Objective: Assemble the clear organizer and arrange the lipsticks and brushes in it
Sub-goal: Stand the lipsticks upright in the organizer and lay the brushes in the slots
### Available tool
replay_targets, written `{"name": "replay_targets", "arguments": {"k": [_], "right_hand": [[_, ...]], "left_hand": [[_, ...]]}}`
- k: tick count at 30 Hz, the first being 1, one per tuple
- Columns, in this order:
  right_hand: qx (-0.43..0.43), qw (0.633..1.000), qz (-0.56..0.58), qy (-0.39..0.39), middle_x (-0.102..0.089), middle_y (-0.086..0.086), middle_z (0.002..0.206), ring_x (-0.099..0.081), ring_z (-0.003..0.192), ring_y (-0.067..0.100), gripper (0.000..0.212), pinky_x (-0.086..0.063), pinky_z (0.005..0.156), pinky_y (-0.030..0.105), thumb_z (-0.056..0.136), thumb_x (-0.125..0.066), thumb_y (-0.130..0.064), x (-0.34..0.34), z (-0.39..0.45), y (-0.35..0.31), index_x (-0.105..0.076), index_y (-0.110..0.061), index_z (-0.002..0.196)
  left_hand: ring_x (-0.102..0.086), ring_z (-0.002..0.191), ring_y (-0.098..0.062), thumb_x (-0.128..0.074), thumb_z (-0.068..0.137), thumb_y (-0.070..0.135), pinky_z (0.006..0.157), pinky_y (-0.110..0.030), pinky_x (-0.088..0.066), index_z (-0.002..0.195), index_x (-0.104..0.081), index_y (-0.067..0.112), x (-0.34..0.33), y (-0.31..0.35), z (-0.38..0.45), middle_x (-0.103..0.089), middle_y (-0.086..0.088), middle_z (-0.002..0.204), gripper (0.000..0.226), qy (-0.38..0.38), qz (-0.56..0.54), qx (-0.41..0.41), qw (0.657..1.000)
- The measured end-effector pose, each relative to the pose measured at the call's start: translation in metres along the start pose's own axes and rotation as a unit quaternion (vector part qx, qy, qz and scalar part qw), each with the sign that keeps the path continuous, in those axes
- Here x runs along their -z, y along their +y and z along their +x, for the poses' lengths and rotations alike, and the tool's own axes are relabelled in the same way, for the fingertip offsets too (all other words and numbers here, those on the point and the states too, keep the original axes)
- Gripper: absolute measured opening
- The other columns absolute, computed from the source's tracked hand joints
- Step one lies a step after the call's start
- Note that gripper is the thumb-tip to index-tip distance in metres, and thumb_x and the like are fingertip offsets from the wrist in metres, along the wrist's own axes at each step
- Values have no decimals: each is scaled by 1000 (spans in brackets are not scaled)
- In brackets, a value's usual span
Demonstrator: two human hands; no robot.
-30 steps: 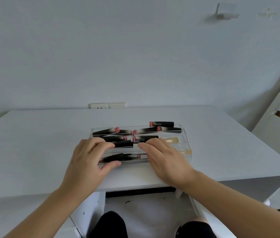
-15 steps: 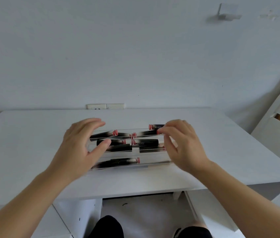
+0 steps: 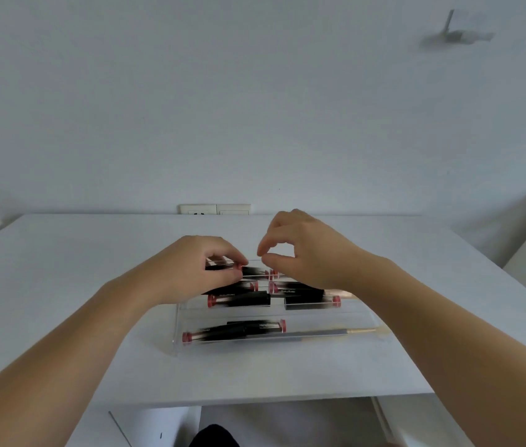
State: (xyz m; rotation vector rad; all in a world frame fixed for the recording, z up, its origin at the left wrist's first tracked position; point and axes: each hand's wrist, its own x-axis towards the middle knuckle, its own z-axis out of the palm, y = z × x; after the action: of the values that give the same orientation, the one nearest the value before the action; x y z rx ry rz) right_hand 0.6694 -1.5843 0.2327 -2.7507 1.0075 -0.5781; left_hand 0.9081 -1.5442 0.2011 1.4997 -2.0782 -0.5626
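From the head camera, the clear stepped plastic organizer [image 3: 180, 330] sits mid-way on the white surface [image 3: 61, 285], its rows running left to right. Black lipstick tubes with pink ends [image 3: 239, 300] lie lengthwise in the rows, and a thin grey brush with a gold ferrule [image 3: 322, 332] shares the nearest one. The left hand [image 3: 190, 269] curls its fingers on a back-row tube. The right hand [image 3: 303, 253] hovers above, thumb and forefinger nearly pinched; whether they hold anything, I cannot tell.
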Motion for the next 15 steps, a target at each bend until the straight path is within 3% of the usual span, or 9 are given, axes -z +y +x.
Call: {"name": "replay_targets", "arguments": {"k": [5,10,12,15], "right_hand": [[-13,996,-46,-70,-54,-17,105,-45,106,7,18,-42,95,35,91,-61,-50,-6,11,2,-72,-37,97],[-12,994,-43,-103,-54,-21,97,-43,97,-6,13,-39,84,26,93,-63,-48,-2,21,6,-72,-38,95],[-13,990,-52,-127,-55,-22,95,-41,97,-12,15,-35,78,20,91,-64,-50,2,25,6,-73,-38,94],[-20,983,-73,-168,-58,-20,94,-46,98,-6,17,-41,80,25,88,-65,-55,6,32,4,-73,-41,91]], "left_hand": [[-71,96,0,-72,94,39,88,-31,-57,101,-73,45,2,-8,-1,-75,23,102,9,23,-91,-13,996],[-75,93,-14,-64,100,32,91,-42,-56,106,-65,41,-7,-21,-9,-78,10,104,10,100,-193,-48,975],[-76,92,-18,-61,99,38,88,-40,-56,107,-63,38,-13,-23,-11,-78,7,103,8,129,-229,-62,963],[-75,95,-23,-56,97,40,82,-35,-56,107,-60,38,-16,-25,-11,-78,3,105,11,166,-274,-71,945]]}}
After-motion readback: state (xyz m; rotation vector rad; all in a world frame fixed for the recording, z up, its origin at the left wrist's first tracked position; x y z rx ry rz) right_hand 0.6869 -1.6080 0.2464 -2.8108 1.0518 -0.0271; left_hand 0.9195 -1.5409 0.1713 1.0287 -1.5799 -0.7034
